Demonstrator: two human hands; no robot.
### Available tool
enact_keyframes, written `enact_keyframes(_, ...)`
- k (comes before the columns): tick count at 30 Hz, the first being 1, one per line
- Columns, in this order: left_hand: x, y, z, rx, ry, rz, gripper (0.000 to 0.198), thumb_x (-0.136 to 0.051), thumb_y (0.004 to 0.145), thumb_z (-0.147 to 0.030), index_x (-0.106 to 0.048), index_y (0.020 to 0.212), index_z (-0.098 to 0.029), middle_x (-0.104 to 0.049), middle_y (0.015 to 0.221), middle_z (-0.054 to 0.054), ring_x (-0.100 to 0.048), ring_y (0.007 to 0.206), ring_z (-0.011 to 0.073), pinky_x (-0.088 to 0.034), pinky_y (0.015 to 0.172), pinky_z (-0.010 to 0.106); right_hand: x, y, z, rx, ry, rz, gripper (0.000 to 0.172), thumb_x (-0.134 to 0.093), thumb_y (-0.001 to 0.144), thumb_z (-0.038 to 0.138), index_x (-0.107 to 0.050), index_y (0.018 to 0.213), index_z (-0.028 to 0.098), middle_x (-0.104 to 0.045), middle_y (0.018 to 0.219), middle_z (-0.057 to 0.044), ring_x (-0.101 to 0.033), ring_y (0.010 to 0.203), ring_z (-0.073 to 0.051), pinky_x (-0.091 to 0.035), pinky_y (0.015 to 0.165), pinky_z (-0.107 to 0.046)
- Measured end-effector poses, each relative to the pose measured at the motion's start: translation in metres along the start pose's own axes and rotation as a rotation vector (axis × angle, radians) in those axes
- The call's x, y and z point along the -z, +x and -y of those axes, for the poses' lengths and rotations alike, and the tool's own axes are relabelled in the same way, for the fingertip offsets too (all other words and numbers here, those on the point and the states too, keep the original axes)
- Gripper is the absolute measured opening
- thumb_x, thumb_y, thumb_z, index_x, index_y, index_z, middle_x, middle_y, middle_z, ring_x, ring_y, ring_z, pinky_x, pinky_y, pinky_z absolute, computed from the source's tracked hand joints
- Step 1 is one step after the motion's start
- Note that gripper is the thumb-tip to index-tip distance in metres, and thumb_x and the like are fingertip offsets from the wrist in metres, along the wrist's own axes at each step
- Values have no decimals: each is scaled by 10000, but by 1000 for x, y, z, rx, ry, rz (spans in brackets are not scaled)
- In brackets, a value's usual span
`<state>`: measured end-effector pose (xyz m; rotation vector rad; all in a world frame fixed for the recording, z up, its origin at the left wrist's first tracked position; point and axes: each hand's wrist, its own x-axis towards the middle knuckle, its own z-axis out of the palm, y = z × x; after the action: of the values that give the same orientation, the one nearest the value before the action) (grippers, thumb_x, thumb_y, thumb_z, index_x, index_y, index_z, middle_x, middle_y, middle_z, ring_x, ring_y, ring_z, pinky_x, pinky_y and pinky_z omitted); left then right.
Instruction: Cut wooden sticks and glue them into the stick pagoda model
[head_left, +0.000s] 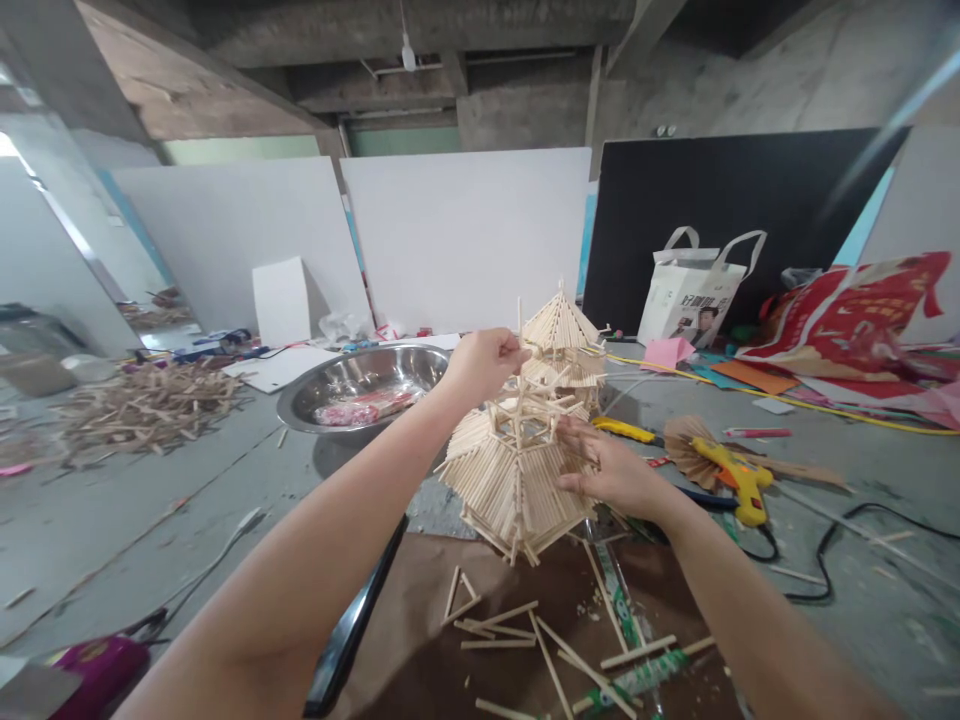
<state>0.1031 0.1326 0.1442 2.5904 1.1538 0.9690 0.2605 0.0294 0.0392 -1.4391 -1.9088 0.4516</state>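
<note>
The left hand (484, 365) closes its grip on a stick (519, 318) atop the model (517, 470), held above a brown board (420, 640). The right hand (611, 470) lies spread against the model's side. The print on the white bag (694, 295) is too small to read.

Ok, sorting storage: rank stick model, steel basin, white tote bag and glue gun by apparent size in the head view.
1. stick model, though nearest the camera
2. steel basin and white tote bag, about alike
3. glue gun
</note>
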Motion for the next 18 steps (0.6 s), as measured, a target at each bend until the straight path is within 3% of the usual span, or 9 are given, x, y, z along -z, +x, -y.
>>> enact_keyframes(11,-1,1,0,2,-7,6,208,-506,694,-324,-540,573,-157,-533,511,-22,-361,439,56,-269,469,215,0,-5,0,48,-37,-65,556,-586,648,395,-495,1129,131,-451,1226,-138,-348,1170,-249,-256,972,-414)
enact_keyframes(15,-1,1,1,7,9,7,214,-502,699,-328,-545,575,-158,-528,508,-20,-359,438,57,-261,467,218,3,-1,-6,4,56,-225,408,-508,708,371,-515,1066,175,-478,1200,-109,-418,1111,-228,-306,931,-403)
enact_keyframes(18,-1,1,1,5,18,7,215,-504,696,-331,-547,575,-159,-519,502,-21,-358,441,58,-259,468,219,8,10,-13,-104,130,-382,346,-434,742,305,-507,1049,166,-535,1110,-104,-523,942,-199,-388,826,-370)
